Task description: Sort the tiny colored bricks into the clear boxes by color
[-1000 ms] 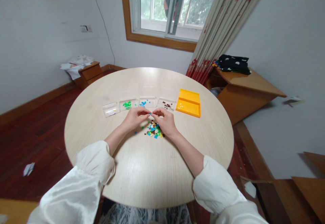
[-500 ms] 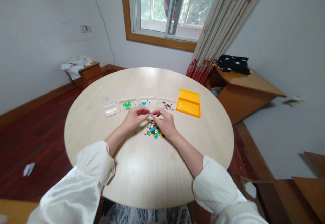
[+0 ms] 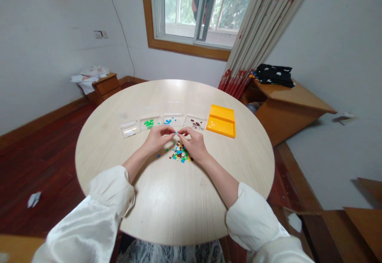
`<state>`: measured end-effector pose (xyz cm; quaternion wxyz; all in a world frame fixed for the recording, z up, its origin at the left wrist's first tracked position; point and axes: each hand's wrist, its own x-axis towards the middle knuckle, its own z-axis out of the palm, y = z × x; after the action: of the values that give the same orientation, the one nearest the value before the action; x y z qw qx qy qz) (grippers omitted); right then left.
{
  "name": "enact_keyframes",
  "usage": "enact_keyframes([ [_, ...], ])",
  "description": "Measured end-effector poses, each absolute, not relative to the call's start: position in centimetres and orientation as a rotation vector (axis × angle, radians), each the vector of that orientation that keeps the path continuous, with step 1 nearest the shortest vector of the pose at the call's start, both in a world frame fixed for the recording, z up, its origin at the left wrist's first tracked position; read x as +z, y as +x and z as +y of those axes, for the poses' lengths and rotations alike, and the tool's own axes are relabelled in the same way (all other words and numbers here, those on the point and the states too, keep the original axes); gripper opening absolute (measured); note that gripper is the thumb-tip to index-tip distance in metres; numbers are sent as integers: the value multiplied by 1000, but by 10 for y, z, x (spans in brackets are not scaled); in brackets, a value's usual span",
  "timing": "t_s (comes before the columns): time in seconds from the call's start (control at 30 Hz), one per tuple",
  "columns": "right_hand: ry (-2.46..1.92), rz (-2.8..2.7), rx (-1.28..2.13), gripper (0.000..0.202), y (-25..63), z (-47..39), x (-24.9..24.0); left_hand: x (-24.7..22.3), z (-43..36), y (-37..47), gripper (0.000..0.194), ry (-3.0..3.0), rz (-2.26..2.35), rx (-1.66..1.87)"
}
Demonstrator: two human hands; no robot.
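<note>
My left hand (image 3: 158, 138) and my right hand (image 3: 193, 141) meet fingertip to fingertip above the table, pinching a tiny blue piece (image 3: 176, 133) between them. Just below the hands lies a loose pile of small mixed bricks (image 3: 180, 155) in blue, green, brown, yellow and white. Behind the hands stand clear boxes: one with green pieces (image 3: 148, 123), one with blue pieces (image 3: 168, 121), one with brown pieces (image 3: 196, 124), and at the left one with a few pale pieces (image 3: 130, 129). An open yellow box (image 3: 221, 126) holds a few white bits.
The round table (image 3: 167, 203) carries everything. Beyond it are a window, a curtain (image 3: 253, 32), a tilted wooden cabinet (image 3: 289, 104) with dark cloth (image 3: 275, 75) at right, and a small wooden stand (image 3: 106, 85) with papers at left.
</note>
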<state>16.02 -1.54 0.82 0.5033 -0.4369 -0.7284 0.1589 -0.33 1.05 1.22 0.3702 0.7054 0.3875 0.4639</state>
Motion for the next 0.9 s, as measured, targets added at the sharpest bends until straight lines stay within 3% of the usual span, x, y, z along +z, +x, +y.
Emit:
enact_keyframes([
  [0.2,-1126,-1757,377,10,166,-10,9,9,38,-4,11,1907,1347,1370],
  [0.37,-1172,-1799,389,11,171,-6,7,3,57,-2,12,2081,1592,1285],
  [0.6,-1178,-1821,386,13,171,-6,6,-3,66,-5,13,2203,1703,1130],
  [0.9,-1160,-1884,372,16,172,-4,1,1,57,-13,20,2135,1641,1208],
])
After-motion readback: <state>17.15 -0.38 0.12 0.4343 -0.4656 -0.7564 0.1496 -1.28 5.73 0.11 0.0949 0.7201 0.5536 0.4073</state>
